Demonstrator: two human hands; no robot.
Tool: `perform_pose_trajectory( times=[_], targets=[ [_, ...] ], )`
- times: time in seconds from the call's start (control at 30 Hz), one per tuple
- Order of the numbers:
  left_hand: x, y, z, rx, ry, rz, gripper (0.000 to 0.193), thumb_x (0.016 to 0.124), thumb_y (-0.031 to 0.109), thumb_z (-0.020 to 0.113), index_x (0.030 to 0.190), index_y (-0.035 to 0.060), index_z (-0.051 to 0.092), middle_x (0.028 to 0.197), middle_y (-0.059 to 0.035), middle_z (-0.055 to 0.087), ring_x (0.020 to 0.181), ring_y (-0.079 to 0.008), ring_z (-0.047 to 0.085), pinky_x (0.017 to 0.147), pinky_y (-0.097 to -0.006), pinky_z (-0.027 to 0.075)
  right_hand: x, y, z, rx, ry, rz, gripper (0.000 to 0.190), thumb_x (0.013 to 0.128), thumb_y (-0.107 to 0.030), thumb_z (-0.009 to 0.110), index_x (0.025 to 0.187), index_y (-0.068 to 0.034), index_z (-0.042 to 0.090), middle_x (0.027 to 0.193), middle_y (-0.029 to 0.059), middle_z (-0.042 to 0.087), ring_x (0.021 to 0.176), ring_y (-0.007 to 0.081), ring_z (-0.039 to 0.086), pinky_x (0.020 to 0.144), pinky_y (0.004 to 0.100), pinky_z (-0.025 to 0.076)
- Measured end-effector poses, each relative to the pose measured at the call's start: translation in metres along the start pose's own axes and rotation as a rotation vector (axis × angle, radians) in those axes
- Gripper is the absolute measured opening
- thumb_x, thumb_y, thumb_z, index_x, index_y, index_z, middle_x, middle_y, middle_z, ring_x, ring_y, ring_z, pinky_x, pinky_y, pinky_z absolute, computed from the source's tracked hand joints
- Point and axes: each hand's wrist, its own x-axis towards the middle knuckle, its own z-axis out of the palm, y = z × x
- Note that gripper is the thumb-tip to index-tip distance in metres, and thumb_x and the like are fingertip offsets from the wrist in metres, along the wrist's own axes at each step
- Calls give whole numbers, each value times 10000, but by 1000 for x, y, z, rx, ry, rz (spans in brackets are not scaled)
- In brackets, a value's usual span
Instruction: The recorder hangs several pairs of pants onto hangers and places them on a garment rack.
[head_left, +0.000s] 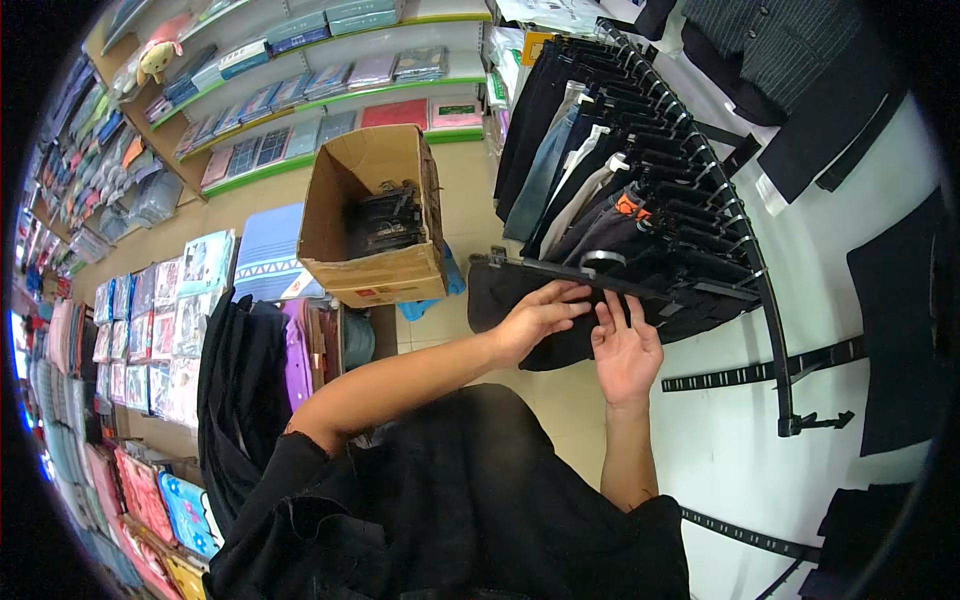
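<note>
My left hand (541, 319) is at the black trousers (502, 294) that hang foremost on the rack, its fingers just below the bar of a black clip hanger (577, 276). To its right my right hand (626, 349) has its palm up and its fingertips near the same bar. Whether either hand grips the cloth or only touches it, I cannot tell. Behind them, more trousers and jeans (546, 180) hang in a row from a black metal rail (712, 161).
A cardboard box (382, 281) with black hangers (386, 221) stands ahead on the left. Black garments (244, 375) lie draped beside packaged goods (199, 322). Shelves (360, 97) of folded packets line the back. Metal slotted strips (765, 371) and dark clothes (900, 322) are on the right wall.
</note>
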Motion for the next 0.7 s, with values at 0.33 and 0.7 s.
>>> perform_pose_trajectory(
  times=[0.33, 0.7],
  targets=[
    [3, 3, 2, -270, -15, 84, 687, 978, 131, 598, 1519, 109, 176, 1569, -267, 372, 1456, -319, 417, 1204, -448, 309, -5, -2, -3, -229, -120, 125, 604, 945, -249, 565, 1495, -54, 410, 1257, 124, 589, 859, 203, 583, 736, 309, 471],
    [3, 14, -9, -290, 28, 32, 770, 923, 177, 683, 1513, 135, 190, 1365, -140, 577, 1365, -296, 516, 1155, -463, 352, -67, 27, -228, -109, 426, 504, 412, 988, -384, 561, 1282, -96, 540, 1328, 191, 612, 970, 268, 647, 788, 363, 509]
  ],
)
